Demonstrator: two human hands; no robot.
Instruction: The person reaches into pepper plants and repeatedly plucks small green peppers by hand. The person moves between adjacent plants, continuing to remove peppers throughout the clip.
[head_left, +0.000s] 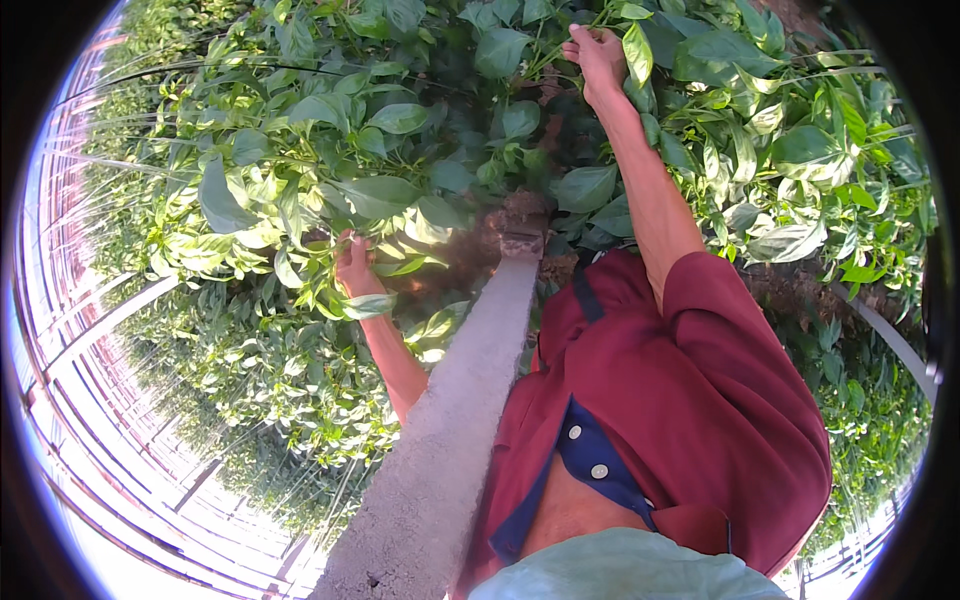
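Note:
Leafy green plants, which look like pepper plants (397, 118), fill the space before me. My right hand (600, 60) reaches far forward at the top of the view, its fingers curled in against a thin green plant stem (541, 66). A pale, sunlit leaf (637, 52) hangs just beside that wrist. Lower and to the left, my left hand (354, 262) is raised among bright leaves (262, 232). Foliage and glare partly hide its fingers, so I cannot make out whether it grips anything.
A rough concrete post (457, 397) slants between my left arm and my torso, close to both. Brown soil (555, 270) shows by its far end. Thin strings (142, 161) and a dark line (202, 66) cross the plants at left. A pale curved strip (889, 337) lies at right.

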